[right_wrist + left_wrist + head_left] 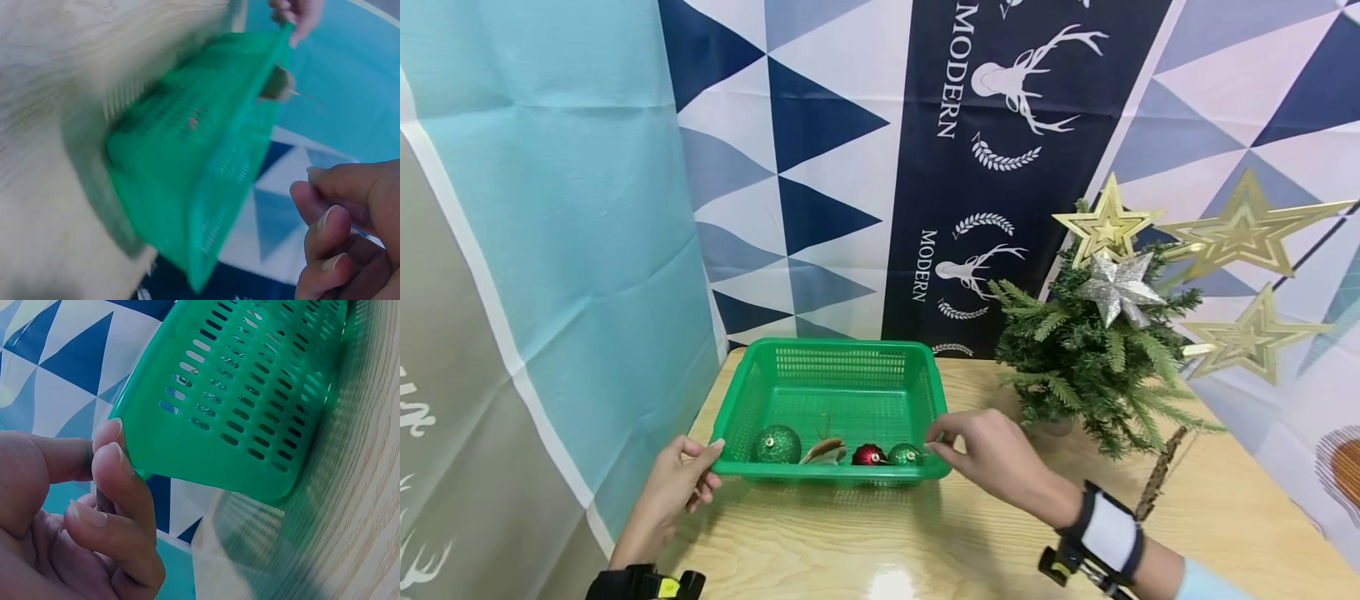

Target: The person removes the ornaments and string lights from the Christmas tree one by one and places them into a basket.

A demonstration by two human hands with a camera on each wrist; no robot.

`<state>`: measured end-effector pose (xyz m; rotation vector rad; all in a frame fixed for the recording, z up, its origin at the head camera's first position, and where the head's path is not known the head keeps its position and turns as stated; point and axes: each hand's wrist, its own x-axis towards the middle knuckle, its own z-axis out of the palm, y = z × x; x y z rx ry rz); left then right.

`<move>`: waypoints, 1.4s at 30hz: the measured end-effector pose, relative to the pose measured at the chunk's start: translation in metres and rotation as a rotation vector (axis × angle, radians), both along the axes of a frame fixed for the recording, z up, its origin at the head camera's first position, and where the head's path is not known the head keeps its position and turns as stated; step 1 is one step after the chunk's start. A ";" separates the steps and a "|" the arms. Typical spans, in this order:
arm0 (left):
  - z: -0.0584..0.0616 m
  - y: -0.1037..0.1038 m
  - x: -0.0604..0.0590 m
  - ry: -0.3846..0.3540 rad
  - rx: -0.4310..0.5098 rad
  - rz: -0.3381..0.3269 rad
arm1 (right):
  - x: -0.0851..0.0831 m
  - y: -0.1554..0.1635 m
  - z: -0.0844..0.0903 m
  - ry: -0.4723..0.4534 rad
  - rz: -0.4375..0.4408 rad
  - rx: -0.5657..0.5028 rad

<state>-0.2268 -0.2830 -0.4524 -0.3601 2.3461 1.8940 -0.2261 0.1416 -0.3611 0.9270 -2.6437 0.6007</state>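
Note:
A green plastic basket (842,472) with slotted walls sits on the wooden table. Inside, along its near side, are a large glittery green ball (777,444), a brownish-white ornament (824,452), a red bauble (868,454) and a smaller green ball (906,454). My left hand (681,483) pinches the rim at the near left corner, between thumb and fingers (119,472). By the near right corner is my right hand (992,454), its fingers loosely bent. The right wrist view shows that hand (356,225) apart from the basket, with nothing visible in it.
A small artificial Christmas tree (1090,367) stands right of the basket, bearing gold stars (1247,229) and a silver star (1120,287). A brown twig-like piece (1159,475) lies near its foot. Patterned cloth (827,167) hangs behind the table, light blue cloth (602,208) at left.

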 end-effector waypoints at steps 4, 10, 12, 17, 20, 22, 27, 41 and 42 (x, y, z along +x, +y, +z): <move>0.001 -0.005 0.002 -0.005 -0.016 -0.004 | 0.014 0.034 0.027 0.023 -0.029 -0.057; 0.000 -0.013 0.006 -0.023 -0.030 -0.002 | 0.020 0.097 0.073 0.207 -0.118 -0.109; 0.000 -0.015 0.006 -0.034 -0.041 -0.004 | 0.019 0.118 0.088 0.263 -0.199 -0.107; -0.001 -0.016 0.006 -0.051 -0.059 -0.014 | 0.012 0.160 0.115 0.372 -0.393 -0.108; -0.001 -0.016 0.006 -0.055 -0.063 -0.019 | 0.003 0.176 0.122 0.401 -0.468 -0.103; -0.001 -0.015 0.005 -0.059 -0.065 -0.025 | -0.003 0.184 0.124 0.384 -0.501 -0.092; -0.002 -0.013 0.004 -0.054 -0.063 -0.039 | -0.014 0.192 0.125 0.333 -0.543 -0.044; 0.006 -0.003 0.001 -0.054 -0.056 -0.029 | -0.017 0.198 0.126 0.384 -0.539 -0.033; 0.006 -0.002 0.000 -0.054 -0.058 -0.033 | -0.017 0.199 0.125 0.386 -0.539 -0.030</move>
